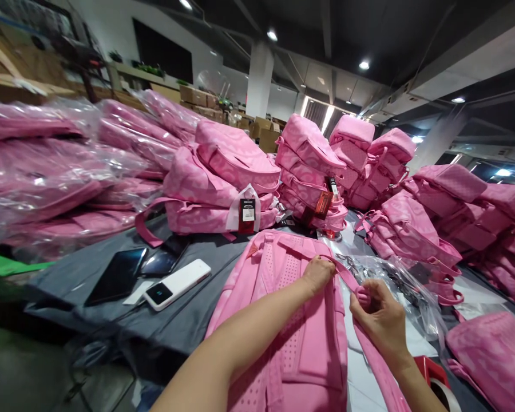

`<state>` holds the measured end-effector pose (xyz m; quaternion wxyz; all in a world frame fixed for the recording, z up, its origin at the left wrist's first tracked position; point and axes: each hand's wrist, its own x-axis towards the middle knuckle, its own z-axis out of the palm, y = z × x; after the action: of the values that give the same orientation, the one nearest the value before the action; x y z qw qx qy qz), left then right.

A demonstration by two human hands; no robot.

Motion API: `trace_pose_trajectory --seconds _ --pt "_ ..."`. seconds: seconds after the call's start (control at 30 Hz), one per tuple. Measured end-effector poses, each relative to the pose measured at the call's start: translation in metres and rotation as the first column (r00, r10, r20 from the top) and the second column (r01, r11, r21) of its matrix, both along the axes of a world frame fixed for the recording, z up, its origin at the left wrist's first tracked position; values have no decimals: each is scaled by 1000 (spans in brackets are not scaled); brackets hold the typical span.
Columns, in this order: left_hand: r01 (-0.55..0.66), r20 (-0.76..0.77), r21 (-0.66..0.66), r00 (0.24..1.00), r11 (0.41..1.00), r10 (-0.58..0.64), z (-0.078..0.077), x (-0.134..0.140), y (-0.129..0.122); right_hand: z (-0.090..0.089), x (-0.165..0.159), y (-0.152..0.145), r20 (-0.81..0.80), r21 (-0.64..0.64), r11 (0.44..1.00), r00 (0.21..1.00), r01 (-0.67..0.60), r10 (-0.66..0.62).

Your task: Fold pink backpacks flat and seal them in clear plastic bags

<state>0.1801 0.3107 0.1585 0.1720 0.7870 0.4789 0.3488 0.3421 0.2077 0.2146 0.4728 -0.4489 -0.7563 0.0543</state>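
Note:
A pink backpack (289, 343) lies on the table in front of me with its strap side facing up. My left hand (320, 276) has its fingers closed on a pink strap (347, 277) near the upper right part of the bag. Just right of the bag, my right hand (380, 315) pinches the same strap by its buckle (363, 295). From there the strap's wider part runs down toward the lower right. The left fingertips are partly hidden.
Stacked pink backpacks (236, 157) stand behind, one with a hang tag (247, 210). Plastic-wrapped bags (47, 171) are piled at left. A white power bank (178, 284) and a dark phone (117, 276) lie on the grey cloth. A tape roll (444, 395) sits lower right, by a clear plastic bag (405, 286).

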Motion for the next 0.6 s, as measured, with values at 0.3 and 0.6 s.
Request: trace_pose_trajectory --seconds 0.3,0.6 --pt "10 -24 48 1000 999 -9 32 -8 -45 31 -2 26 71 -155 983 991 -103 115" --pt "57 180 -395 984 917 16 -4 -20 -101 57 -10 108 -151 -409 801 898 -438 414"
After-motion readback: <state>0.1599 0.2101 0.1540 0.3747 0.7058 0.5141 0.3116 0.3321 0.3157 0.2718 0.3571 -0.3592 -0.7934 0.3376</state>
